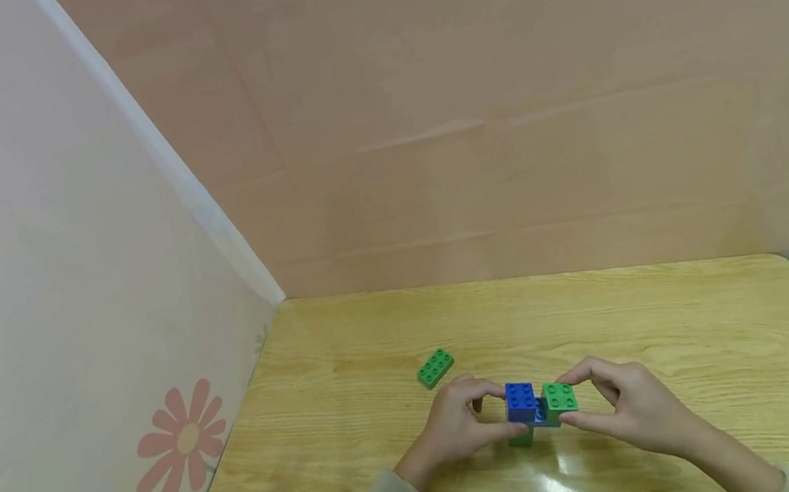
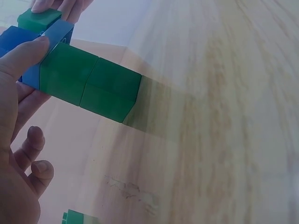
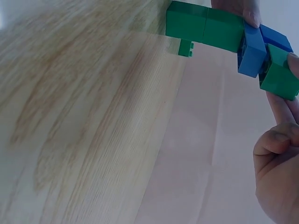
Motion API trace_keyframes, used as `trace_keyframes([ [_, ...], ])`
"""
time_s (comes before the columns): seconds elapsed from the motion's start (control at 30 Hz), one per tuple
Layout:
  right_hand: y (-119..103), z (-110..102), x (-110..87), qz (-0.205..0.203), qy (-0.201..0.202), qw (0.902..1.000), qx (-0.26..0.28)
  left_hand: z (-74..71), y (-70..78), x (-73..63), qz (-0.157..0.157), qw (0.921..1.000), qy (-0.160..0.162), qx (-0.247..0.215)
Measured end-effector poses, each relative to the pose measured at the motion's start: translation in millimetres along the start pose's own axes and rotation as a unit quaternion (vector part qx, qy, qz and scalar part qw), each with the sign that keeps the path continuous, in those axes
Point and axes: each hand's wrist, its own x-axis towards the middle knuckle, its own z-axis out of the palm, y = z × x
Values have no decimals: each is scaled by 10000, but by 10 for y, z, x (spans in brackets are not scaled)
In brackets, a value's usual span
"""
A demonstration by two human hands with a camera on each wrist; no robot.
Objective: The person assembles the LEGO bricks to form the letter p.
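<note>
My left hand (image 1: 457, 420) pinches a stack of toy building bricks near its top. Two green bricks, a lower one (image 2: 112, 88) and an upper one (image 2: 67, 72), form its column, standing on the table. A lighter blue brick (image 3: 252, 51) lies across them, reaching out to the right. On its left end sits a dark blue brick (image 1: 520, 405), where the left thumb and fingers grip. Between thumb and fingertips, my right hand (image 1: 632, 406) holds another green brick (image 1: 560, 401) at the lighter blue brick's right end; it looks slightly tilted in the right wrist view.
A loose green brick (image 1: 435, 368) lies studs up on the wooden table (image 1: 640, 321), beyond the left hand. A brown-pink panel (image 1: 538, 133) stands along the back edge, with pale panels at both sides; the left one (image 1: 64, 267) bears a pink flower.
</note>
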Motion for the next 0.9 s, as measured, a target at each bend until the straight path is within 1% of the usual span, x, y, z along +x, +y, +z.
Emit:
trace_keyframes([
  [0.07, -4, 4, -3, 8, 40, 10000, -59, 1, -2, 4, 18, 10000, 14, 29],
  [0.3, -31, 7, -6, -32, 136, 9994, -306, 3, 1, 13, -91, 9998, -10, -187],
  [0.53, -32, -8, -3, 62, 67, 9989, -455, 0, 10, 18, 94, 9999, 74, 122],
  [0.63, -26, -8, 1, 66, 66, 9988, -474, -7, 15, 20, 106, 9999, 52, 120],
  [0.77, -24, -7, 2, 98, 54, 9989, -464, -5, 10, 24, 201, 9997, 21, 155],
  [0.9, -23, -8, -4, 122, 50, 9990, -424, 4, 3, 37, 433, 9989, 49, 183],
])
